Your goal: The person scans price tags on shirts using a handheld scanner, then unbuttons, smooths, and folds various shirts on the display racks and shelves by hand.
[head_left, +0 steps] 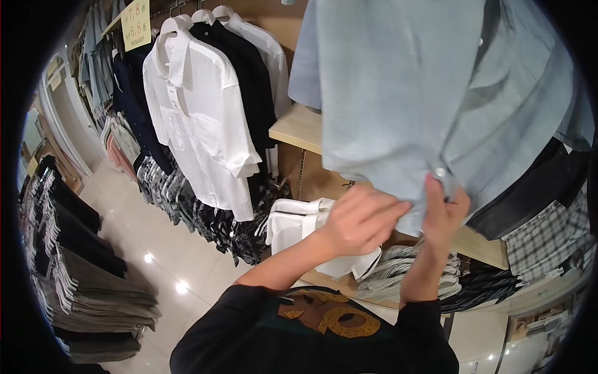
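Note:
A light blue button-up shirt (398, 81) hangs close in front of me and fills the upper right of the head view. At its lower front edge, my right hand (443, 215) pinches the cloth, the thumb by a pale button (440, 172). To its left, my left hand (364, 218) is closed at the hem, its fingertips on the fabric. Some of the left fingers are hidden behind the hand. The hem between both hands is slightly bunched and blurred.
White shirts (199, 118) and dark ones hang on a rail to the left, beneath a yellow price sign (136, 25). A wooden shelf (298, 129) lies behind the blue shirt. Striped garments (398, 274) hang below. Folded-over trousers (93, 299) hang at far left beside a tiled floor (187, 249).

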